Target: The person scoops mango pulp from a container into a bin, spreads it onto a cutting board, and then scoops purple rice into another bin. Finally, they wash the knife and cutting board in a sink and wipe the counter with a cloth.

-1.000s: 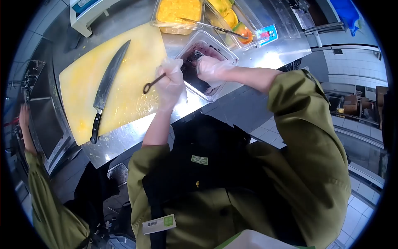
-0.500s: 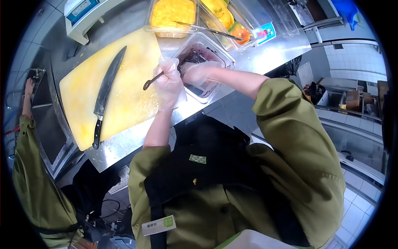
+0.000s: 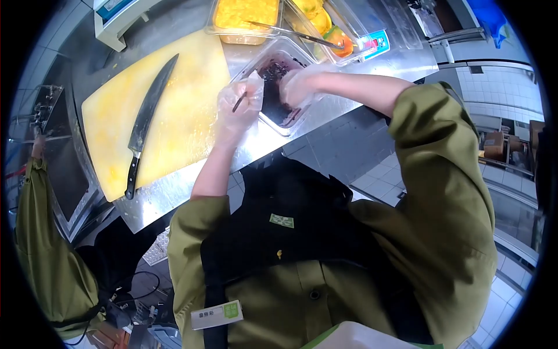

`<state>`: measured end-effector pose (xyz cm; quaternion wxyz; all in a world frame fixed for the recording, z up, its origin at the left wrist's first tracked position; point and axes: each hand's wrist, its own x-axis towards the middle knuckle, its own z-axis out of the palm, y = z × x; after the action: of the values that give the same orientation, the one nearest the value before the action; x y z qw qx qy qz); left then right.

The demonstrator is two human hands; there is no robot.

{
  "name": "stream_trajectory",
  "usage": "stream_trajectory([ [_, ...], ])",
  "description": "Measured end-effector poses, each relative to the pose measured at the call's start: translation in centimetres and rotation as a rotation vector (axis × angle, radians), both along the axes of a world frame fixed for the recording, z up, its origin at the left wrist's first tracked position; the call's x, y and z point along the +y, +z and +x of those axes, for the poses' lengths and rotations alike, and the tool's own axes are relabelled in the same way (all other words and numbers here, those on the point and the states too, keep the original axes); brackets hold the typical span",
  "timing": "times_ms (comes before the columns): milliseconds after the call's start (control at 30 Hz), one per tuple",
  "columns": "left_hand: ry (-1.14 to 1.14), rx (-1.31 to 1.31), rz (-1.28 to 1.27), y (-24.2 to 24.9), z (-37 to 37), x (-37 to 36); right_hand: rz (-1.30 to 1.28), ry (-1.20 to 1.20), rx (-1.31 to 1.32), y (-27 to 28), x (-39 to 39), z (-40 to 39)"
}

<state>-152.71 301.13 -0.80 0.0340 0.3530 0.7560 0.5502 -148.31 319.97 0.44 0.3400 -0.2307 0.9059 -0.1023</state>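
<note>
The right hand (image 3: 299,87) was down in the clear tub (image 3: 280,129), at the dark purple food (image 3: 272,74). I could not tell if its fingers held any. The left fingers were closed around a thin stick (image 3: 239,103) near the tub's side. The food looked wet and lumpy. The tub sat on the shiny tabletop (image 3: 142,212), beside the yellow board (image 3: 195,87). Working there seemed to need slow, gentle fingers.

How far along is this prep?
Looks done: yellow food in its tub, knife laid on the cutting board. In hand: right hand inside the stained tub, left hand holding a thin dark tool. Left, probably: the dark food in there.
</note>
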Motion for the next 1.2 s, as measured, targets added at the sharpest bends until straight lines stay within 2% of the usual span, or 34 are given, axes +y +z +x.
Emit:
stream_trajectory([
  [67,0.020,0.111,0.122,-0.8,-0.5,0.7,-0.064,-0.207,-0.218,0.7,-1.2,-0.3],
  [133,0.049,0.144,0.242,-1.1,-0.2,1.3,-0.163,-0.861,-0.543,2.1,-3.2,-0.3],
  [167,0.086,0.199,0.218,-1.5,0.0,1.5,-0.231,-1.077,-0.724,2.3,-4.0,-0.6],
  [267,0.064,0.033,-0.016,-0.6,0.1,1.1,-0.270,0.142,0.103,1.5,-1.6,0.0],
  [300,0.060,-0.098,-0.031,0.1,0.4,1.0,0.021,-0.391,-0.319,0.8,-3.0,-0.1],
  [400,0.042,-0.197,-0.036,1.4,0.5,0.9,0.051,-0.692,-0.238,-0.6,-3.9,0.9],
  [500,0.077,-0.258,-0.060,2.4,0.7,0.8,-0.007,-0.961,-0.051,-3.8,-2.8,1.5],
  [533,0.099,-0.283,-0.075,2.7,0.7,0.7,0.023,-0.726,0.025,-4.1,-1.9,1.4],
  [600,0.080,-0.093,0.000,1.1,0.6,0.6,0.098,-0.270,0.267,-4.5,-0.1,1.1],
  [667,0.072,0.049,0.066,-0.3,0.7,0.9,0.277,0.072,0.368,-1.4,-0.7,0.8],
  [700,0.075,0.095,0.096,-0.8,0.7,1.1,0.243,0.021,0.406,-2.1,-0.1,1.0],
  [800,0.009,0.237,0.223,-0.9,0.5,1.1,0.294,0.108,0.324,-2.2,0.3,1.6],
  [833,-0.025,0.286,0.273,-0.7,0.4,1.1,0.337,0.267,0.094,-0.5,-0.5,0.9],
  [933,-0.002,0.153,0.208,0.4,1.2,1.1,-0.228,-0.636,-0.341,-2.1,-0.9,1.7],
  [967,-0.005,0.436,0.251,-0.7,0.3,1.6,-0.401,-0.791,-0.426,-4.1,-1.0,1.9],
  [1000,0.014,0.341,0.227,-1.6,0.7,1.6,-0.577,-0.944,-0.510,-6.0,-1.2,2.1],
  [1067,0.056,0.159,0.183,-0.9,1.3,1.8,-0.716,-1.088,-0.588,-5.7,-1.2,2.1],
  [1133,0.063,0.185,0.159,-0.1,1.5,1.8,-0.682,-1.086,-0.568,-5.0,-1.3,1.9],
  [1200,0.059,0.204,0.138,0.1,1.6,1.9,-0.557,-0.983,-0.492,-4.0,-1.4,1.8],
])
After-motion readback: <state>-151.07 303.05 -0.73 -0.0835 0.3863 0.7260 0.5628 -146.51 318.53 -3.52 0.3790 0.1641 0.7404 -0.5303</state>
